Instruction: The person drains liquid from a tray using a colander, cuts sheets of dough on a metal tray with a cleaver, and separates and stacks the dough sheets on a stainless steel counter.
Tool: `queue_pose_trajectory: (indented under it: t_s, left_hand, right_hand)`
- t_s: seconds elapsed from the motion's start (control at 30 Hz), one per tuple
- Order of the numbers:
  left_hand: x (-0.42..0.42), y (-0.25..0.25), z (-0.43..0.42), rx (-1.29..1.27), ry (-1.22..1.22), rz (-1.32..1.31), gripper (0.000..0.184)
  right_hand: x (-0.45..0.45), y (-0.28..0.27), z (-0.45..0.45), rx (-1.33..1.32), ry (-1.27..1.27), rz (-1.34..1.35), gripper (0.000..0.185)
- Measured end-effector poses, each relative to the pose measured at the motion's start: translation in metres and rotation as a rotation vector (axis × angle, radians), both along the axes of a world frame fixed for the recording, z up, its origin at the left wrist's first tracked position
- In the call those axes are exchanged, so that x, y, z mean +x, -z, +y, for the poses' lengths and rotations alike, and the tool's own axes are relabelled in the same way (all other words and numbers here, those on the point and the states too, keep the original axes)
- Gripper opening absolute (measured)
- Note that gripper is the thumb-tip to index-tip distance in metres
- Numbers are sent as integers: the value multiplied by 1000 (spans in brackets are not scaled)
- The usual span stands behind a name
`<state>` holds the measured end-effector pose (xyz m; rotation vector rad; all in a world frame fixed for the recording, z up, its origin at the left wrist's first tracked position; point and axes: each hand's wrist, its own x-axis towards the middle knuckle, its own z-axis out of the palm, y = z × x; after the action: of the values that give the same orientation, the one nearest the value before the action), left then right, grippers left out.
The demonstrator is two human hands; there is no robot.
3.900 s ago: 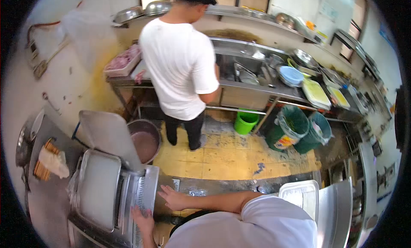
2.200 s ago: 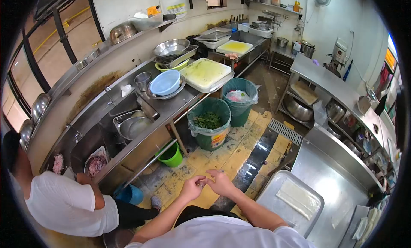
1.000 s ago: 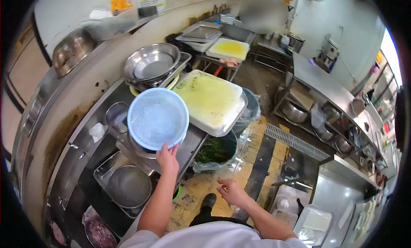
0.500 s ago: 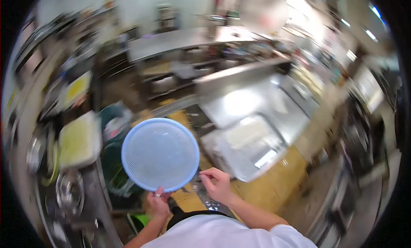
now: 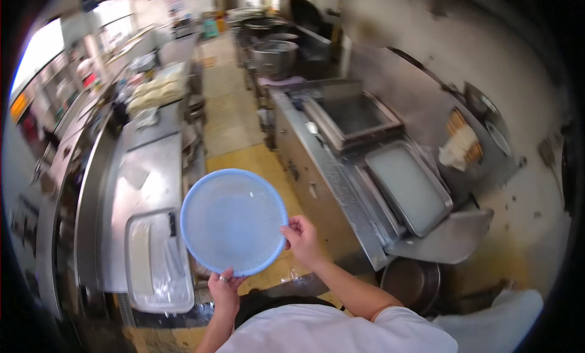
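A round light-blue plastic colander (image 5: 234,222) with slotted sides is held out in front of my body, its open top facing me. My left hand (image 5: 225,292), with a ring on one finger, grips the near rim at the bottom. At the right side of the rim, my right hand (image 5: 303,238) pinches the edge between thumb and fingers. Nothing distinct shows inside the colander.
To the left, a steel counter (image 5: 159,185) bears a shallow tray (image 5: 133,295) holding a white slab and a knife (image 5: 172,225). On the right are a square steel basin (image 5: 353,112), a rectangular pan of cloudy liquid (image 5: 407,185) and a large pot (image 5: 274,59). A yellowish floor aisle (image 5: 231,112) runs between.
The view has swung right, from the counters and bins toward the aisle and cooking station. My right hand, earlier just off the colander, now has hold of its rim. My left hand keeps its grip.
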<state>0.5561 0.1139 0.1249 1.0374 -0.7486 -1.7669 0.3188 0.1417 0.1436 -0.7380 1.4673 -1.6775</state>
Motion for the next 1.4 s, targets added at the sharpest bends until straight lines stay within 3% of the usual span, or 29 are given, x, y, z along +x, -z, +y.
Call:
queue_pose_trajectory:
  t_s: [0.1,0.2,0.37,0.47,0.67,0.87,0.97,1.37,1.4]
  left_hand:
    - [-69,-5,-32,18,284,-38,28]
    - [-139,8,-63,21,603,-2,33]
    - [-254,21,-109,25,1039,-51,42]
    - [-316,41,-148,12,1200,-100,37]
    - [-426,75,-223,-112,1380,-215,29]
    - [-511,63,-244,-206,1488,-219,22]
    - [-532,63,-237,-218,1532,-221,22]
    - [-567,75,-188,-221,1521,-332,16]
    - [-574,76,-185,-252,1520,-330,16]
  right_hand:
    - [-60,3,26,22,175,-110,15]
    - [-116,23,44,-93,426,-415,16]
    - [-211,24,63,-321,763,-432,28]
    - [-276,9,62,-437,1081,-488,21]
    - [-427,11,74,-436,1280,-408,9]
    - [-538,13,78,-521,1321,-464,11]
    - [-586,15,79,-467,1403,-510,15]
    - [-699,58,119,-639,1312,-537,14]
    - [-694,58,129,-517,1322,-500,17]
